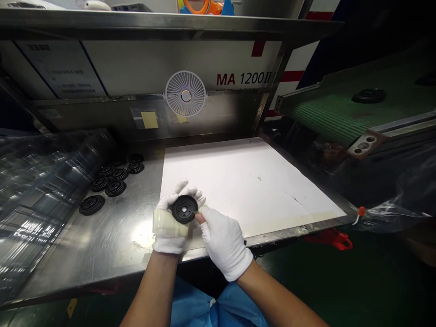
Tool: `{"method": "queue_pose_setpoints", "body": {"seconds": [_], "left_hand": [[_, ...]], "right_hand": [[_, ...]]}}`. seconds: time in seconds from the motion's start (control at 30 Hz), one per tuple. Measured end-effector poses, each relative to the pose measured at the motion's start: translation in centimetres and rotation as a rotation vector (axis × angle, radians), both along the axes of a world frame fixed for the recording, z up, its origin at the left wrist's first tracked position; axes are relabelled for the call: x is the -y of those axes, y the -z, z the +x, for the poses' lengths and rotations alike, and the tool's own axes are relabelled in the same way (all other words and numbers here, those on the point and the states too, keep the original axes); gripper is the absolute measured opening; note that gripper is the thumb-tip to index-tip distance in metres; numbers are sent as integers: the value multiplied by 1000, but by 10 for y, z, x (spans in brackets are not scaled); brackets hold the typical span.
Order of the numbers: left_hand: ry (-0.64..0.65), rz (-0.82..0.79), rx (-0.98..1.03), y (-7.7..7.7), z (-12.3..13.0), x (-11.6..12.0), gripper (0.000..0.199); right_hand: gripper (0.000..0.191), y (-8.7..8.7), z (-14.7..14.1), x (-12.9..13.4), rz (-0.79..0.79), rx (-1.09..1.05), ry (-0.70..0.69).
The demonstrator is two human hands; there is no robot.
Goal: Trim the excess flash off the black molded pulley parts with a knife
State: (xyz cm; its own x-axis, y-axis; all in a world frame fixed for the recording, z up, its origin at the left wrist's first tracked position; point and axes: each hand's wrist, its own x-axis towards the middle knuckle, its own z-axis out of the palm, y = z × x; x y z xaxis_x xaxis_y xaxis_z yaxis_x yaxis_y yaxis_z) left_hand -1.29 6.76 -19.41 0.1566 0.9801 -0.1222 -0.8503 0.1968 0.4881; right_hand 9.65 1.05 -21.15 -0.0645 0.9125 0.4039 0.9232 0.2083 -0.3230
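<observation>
A round black ringed part (184,209) with a pale centre hole and small holes around it rests in my left hand (170,222), whose gloved fingers curl around its far side. Yellowish tape wraps that glove near the wrist. My right hand (223,238), in a white glove with a bare thumb tip, is closed in a pinch at the part's right rim. Something thin seems to show at the fingertips, too small to name. Both hands are over the near left edge of a white sheet (231,181).
Several similar black parts (116,188) lie on the metal table (132,227) to the left, beside clear plastic trays (51,195). A small white fan (185,94) stands at the back below a metal shelf (153,22). At right, a green conveyor (327,113) carries another black part (369,96).
</observation>
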Motion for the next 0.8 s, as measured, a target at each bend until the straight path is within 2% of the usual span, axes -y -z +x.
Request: {"method": "queue_pose_setpoints", "body": {"seconds": [0.07,0.27,0.4,0.47,0.6,0.8], "left_hand": [[-2,-9,14,0,-2,0,33],[-133,-61,81,3,7,-8,17],[-230,-46,137,4,8,-7,18],[-185,0,98,5,5,-4,25],[3,14,44,8,-3,1,34],[-143,-55,92,11,5,-7,16]], "right_hand": [[21,1,3,0,-2,3,28],[19,6,-7,5,-32,-21,33],[20,6,-15,7,-25,-39,-6],[21,6,-13,6,-18,-41,-18],[22,6,-3,3,-14,-23,23],[21,10,-7,5,-21,-29,44]]}}
